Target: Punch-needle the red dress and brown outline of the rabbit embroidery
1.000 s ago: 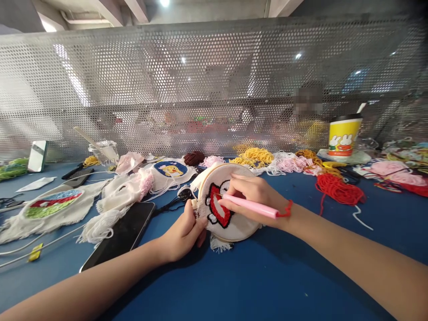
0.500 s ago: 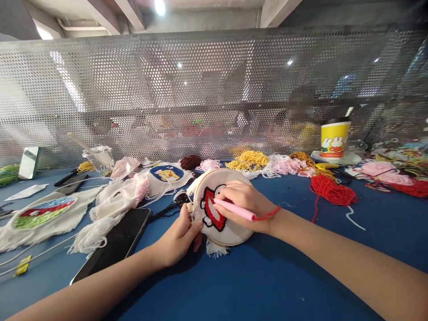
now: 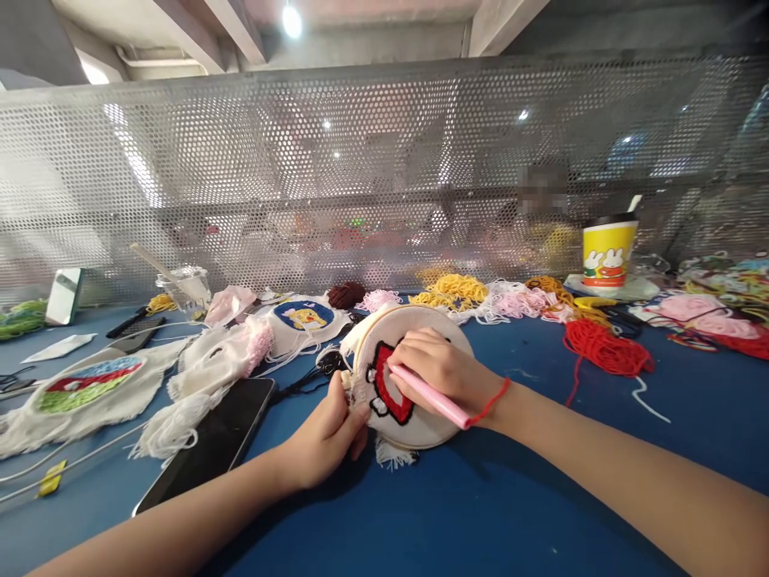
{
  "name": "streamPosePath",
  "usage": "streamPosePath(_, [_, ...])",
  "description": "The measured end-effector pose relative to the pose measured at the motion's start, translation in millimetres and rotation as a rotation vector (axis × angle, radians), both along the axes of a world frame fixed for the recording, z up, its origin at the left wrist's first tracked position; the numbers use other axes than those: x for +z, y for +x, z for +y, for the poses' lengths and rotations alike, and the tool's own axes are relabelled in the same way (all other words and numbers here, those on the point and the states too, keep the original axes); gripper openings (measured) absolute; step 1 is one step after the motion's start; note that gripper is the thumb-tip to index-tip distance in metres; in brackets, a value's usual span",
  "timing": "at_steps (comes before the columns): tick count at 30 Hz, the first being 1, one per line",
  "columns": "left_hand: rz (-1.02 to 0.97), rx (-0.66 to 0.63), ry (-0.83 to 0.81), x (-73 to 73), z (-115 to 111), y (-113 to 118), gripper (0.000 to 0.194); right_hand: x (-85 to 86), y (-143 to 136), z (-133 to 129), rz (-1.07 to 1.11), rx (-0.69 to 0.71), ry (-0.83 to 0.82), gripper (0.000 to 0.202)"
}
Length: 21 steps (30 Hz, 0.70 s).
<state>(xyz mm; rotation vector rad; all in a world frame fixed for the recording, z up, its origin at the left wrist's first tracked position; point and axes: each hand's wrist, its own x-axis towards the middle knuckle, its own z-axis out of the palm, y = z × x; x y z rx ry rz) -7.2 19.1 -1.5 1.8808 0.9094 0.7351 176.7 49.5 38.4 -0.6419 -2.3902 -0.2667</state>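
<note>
My left hand (image 3: 329, 433) grips the lower left rim of an embroidery hoop (image 3: 448, 429), which is tilted up from the table. White cloth is stretched in it, bearing a red patch (image 3: 393, 393) outlined in black yarn, with small white parts beside it. My right hand (image 3: 441, 373) is closed around a pink punch needle (image 3: 432, 398), held like a pen. Its tip points at the red patch, but my fingers partly cover that spot. Red yarn (image 3: 489, 403) comes out of the tool's back end and runs over my right wrist.
A black phone (image 3: 207, 445) lies left of my left arm, near finished yarn pieces (image 3: 90, 385). Red yarn (image 3: 606, 349) lies to the right. Behind stand a yellow cup (image 3: 609, 252), yellow yarn (image 3: 453, 290) and a perforated metal screen (image 3: 360, 176).
The punch needle's back end has swung down and slightly right, so the tool is steeper. The whole view has shifted a little. Both hands keep their hold.
</note>
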Motion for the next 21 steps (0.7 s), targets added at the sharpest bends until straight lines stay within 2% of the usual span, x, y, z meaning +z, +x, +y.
streamPosePath(4, [-0.007, -0.003, -0.035, 1.2, 3, 0, 0.019, 10.0, 7, -6, 0.031, 0.009, -0.101, 0.006])
streamPosePath(10, [-0.009, -0.009, -0.063, 2.3, 4, 0, 0.020, 20.7, 16, -8, 0.155, -0.032, -0.286, 0.008])
streamPosePath(21, [-0.012, -0.012, -0.079, 2.6, 5, -1, 0.019, 18.9, 13, -7, 0.168, -0.029, -0.261, 0.008])
